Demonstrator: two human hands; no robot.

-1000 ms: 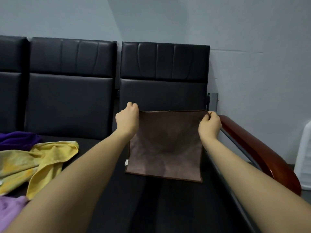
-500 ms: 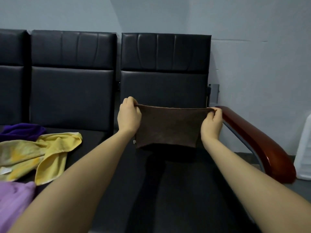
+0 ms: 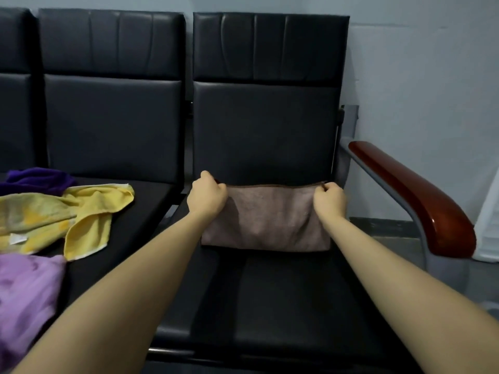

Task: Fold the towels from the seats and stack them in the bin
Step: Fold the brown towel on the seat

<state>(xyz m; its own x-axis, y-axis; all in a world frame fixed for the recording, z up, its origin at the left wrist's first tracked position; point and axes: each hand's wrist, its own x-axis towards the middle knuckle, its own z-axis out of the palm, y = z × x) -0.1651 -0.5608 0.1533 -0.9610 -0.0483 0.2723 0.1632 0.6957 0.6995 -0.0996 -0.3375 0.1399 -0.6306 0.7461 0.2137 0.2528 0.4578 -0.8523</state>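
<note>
A brown towel [image 3: 267, 220], folded in half, lies on the right black seat [image 3: 283, 292] close to the backrest. My left hand [image 3: 206, 197] pinches its far left corner and my right hand [image 3: 330, 199] pinches its far right corner. On the middle seat [image 3: 129, 238] lie a crumpled yellow towel [image 3: 67, 214], a dark purple towel [image 3: 37, 179] behind it and a lilac towel [image 3: 24, 298] at the near left. A white slatted bin [image 3: 491, 220] shows at the far right edge, mostly cut off.
A glossy red-brown armrest [image 3: 415, 195] on a grey metal frame bounds the right seat. Black backrests stand behind the seats, with a pale wall beyond. Grey floor shows to the right of the armrest.
The towel was held up by its top corners, then lowered onto the seat doubled over. Both hands moved down and forward with it. The camera tilted down.
</note>
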